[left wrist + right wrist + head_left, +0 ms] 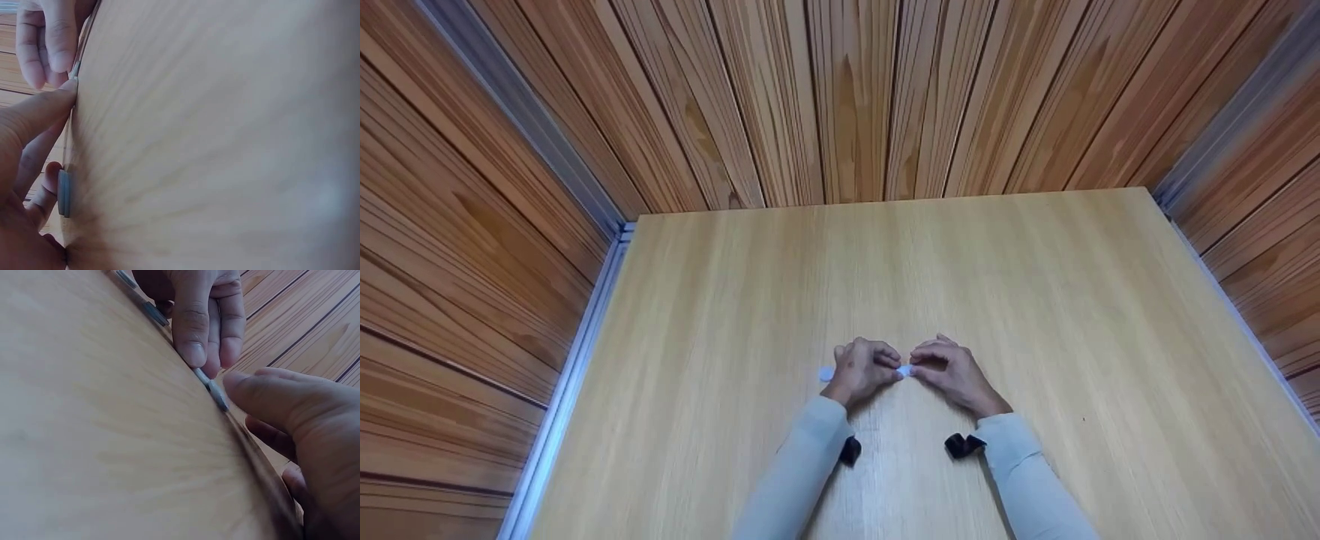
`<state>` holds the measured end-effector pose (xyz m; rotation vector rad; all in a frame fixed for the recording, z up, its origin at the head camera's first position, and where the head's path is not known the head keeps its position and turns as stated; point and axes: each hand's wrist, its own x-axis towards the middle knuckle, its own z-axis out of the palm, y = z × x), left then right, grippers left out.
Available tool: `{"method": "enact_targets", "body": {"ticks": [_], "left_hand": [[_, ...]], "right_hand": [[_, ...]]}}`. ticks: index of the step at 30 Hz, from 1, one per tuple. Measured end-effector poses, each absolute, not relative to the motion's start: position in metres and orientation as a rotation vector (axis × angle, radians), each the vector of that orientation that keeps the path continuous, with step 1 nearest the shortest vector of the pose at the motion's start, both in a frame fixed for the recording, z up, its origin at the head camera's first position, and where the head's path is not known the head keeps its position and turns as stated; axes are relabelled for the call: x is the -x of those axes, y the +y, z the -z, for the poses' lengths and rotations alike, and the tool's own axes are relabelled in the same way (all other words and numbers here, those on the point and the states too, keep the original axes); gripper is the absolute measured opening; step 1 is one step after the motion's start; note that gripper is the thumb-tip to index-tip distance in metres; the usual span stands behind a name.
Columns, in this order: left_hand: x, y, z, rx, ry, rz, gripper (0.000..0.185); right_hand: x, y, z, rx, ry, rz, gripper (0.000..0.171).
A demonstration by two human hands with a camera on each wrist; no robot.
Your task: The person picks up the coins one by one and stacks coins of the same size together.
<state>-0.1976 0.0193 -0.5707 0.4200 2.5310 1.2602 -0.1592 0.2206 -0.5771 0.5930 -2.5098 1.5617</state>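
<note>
Pinching going on mid-surface: both hands meet over a small pale flat piece [905,370] lying on the wooden surface [1035,300].

Left hand [864,367]: fingers curled, tips pressed down on the near end of the piece. The left wrist view shows the thumb tip touching a thin grey edge [75,68] against the wood. A second pale piece [826,373] sticks out just left of this hand; in the left wrist view it reads as a flat grey tab [64,193] lying on the surface beside the curled fingers. Can't tell if it's joined to the first piece.

Right hand [952,369]: fingers bent, tips bunched together at the same piece, thumb next to it. The right wrist view shows a thin grey strip [212,388] flat on the wood, left fingers [194,326] pressing on it, right thumb tip just beside its end.

Hands nearly touching at the fingertips. Pale grey sleeves [802,472] on both arms, black straps [960,445] at the wrists. Wood-panelled walls [840,90] round the surface.
</note>
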Motion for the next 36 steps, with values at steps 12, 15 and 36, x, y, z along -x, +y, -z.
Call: {"method": "enact_targets", "body": {"ticks": [12,15,36], "left_hand": [[0.196,0.020,0.571,-0.455,2.556,-1.253,0.017],[0.195,0.019,0.571,-0.459,2.557,-1.248,0.016],[0.196,0.018,0.571,-0.510,2.583,-1.228,0.018]], "right_hand": [[0.163,0.230,0.598,-0.552,-2.547,-1.507,0.014],[0.162,0.228,0.599,-0.558,-2.557,-1.471,0.014],[0.161,0.223,0.598,-0.517,-2.571,-1.451,0.015]]}}
